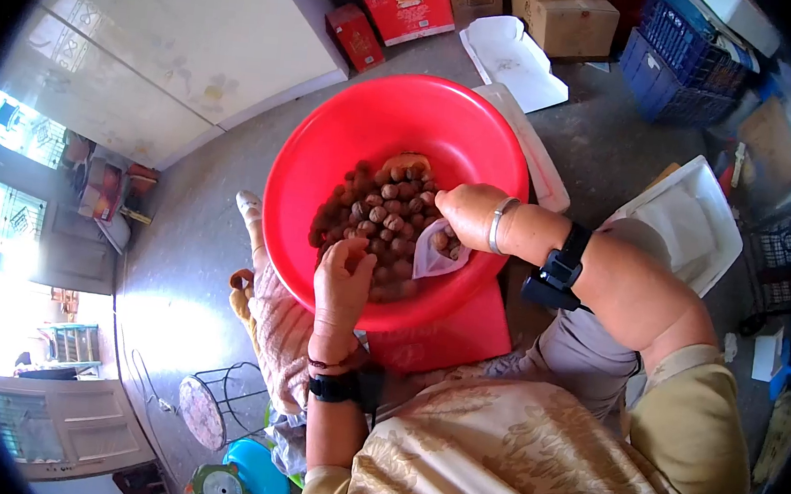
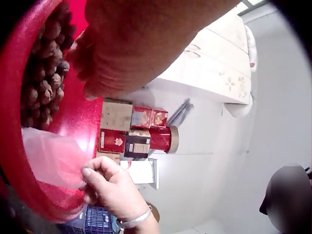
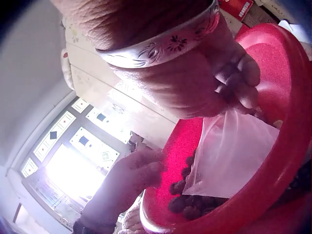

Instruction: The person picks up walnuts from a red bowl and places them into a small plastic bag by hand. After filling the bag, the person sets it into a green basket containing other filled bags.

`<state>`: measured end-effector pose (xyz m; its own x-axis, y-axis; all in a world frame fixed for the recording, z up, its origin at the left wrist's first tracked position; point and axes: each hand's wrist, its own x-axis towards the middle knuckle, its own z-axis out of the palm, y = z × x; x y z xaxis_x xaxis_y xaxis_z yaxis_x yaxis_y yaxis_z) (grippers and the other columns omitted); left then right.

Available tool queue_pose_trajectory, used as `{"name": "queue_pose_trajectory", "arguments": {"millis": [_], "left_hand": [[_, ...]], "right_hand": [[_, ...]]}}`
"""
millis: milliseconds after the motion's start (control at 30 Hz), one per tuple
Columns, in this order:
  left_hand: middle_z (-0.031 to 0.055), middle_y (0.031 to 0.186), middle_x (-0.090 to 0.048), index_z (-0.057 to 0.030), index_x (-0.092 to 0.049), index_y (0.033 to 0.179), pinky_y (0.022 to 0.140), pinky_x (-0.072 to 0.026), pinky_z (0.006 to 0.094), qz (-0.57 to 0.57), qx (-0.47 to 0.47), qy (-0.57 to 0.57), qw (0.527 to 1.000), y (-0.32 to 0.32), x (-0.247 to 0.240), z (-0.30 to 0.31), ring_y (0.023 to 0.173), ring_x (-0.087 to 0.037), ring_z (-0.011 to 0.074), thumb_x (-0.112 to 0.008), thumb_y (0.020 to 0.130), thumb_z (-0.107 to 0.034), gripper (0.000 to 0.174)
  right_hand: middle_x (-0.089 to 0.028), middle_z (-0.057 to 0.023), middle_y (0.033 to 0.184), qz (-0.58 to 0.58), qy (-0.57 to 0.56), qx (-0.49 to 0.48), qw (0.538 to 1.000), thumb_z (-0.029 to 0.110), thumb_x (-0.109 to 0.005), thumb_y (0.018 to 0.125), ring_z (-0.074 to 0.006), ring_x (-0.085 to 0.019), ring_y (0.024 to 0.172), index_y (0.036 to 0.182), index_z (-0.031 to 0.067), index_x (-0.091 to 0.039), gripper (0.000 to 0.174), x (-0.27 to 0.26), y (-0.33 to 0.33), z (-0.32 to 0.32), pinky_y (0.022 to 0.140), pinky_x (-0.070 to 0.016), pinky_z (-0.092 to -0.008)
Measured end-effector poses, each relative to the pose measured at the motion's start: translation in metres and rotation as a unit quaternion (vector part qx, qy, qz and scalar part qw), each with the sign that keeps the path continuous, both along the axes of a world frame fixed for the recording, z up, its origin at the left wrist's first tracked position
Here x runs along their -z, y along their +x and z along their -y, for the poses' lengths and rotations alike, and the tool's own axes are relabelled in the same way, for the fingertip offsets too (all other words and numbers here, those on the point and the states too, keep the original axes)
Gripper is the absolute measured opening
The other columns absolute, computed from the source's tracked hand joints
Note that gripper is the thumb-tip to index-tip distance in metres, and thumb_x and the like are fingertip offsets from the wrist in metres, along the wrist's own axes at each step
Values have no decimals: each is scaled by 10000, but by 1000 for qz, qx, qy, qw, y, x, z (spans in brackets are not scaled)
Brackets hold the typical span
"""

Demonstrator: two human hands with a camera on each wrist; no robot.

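A large red basin (image 1: 398, 106) holds a heap of walnuts (image 1: 384, 213). My right hand (image 1: 474, 214), wearing a silver bangle, pinches the rim of a thin white mesh bag (image 1: 436, 262). Walnuts show inside the bag, which lies against the basin's near right wall. In the left wrist view the right thumb and fingers (image 2: 100, 178) grip the bag's edge. My left hand (image 1: 342, 285) is over the left near part of the heap, fingers loosely bent, with no walnut plainly visible in them. The right wrist view shows this left hand (image 3: 139, 173) blurred, beside the bag.
The basin stands on a red box (image 1: 444, 336) before my knees. Cartons (image 1: 570, 27), a white foam tray (image 1: 515, 60) and blue crates (image 1: 680, 60) lie beyond. Another white tray (image 1: 685, 211) is at right. A round stool (image 1: 202, 412) stands at left.
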<state>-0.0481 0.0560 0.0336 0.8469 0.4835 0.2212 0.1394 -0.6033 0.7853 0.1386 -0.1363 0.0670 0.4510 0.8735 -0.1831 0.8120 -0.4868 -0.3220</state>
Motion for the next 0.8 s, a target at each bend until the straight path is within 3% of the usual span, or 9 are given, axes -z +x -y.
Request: {"name": "queue_pose_trajectory", "arguments": {"millis": [67,100,233,300,600,800], "left_hand": [[130,889,-657,-17,-688,1031,716,-536,346,-66,-3,66,996,-7,1,-7,781,-648,244,-720,798,-68,240],[157,958,-705,-35,-701,1007,801,-538,359,-96,-7,68,993,-11,1,-7,908,-681,275,-718,814,-71,197],[173,912,-687,-47,-699,990,784,-540,415,-189,42,108,975,-17,8,-11,892,-674,336,-726,793,-104,207],[185,912,-665,-62,-702,967,779,-535,449,-223,64,191,954,-18,14,-7,900,-661,377,-731,782,-148,206],[173,947,-670,-121,-734,960,772,-545,453,-351,49,218,909,-10,15,2,914,-673,364,-761,749,-239,243],[155,921,-689,-147,-749,914,778,-545,451,-330,64,266,903,-9,14,4,908,-681,341,-736,741,-214,186]], "right_hand": [[-698,-215,903,0,0,-11,1000,131,-640,850,-393,-689,889,1000,11,-624,193,-4,-1,0,759,-551,-477],[-699,-214,893,5,-5,-10,1000,133,-640,850,-394,-691,881,991,11,-628,187,-5,-1,0,754,-552,-478],[-703,-211,869,12,-4,-8,1000,141,-643,847,-394,-696,863,967,13,-637,176,-6,-2,0,747,-556,-478],[-704,-210,873,20,-8,-10,1000,144,-643,847,-391,-698,867,969,13,-637,179,-7,-2,0,748,-557,-477],[-709,-198,905,24,-13,12,1000,134,-633,844,-384,-702,878,976,16,-640,177,-10,-5,2,745,-561,-472],[-708,-191,922,33,-16,12,999,111,-624,841,-377,-699,900,985,22,-643,170,-11,-4,3,757,-559,-467]]}}
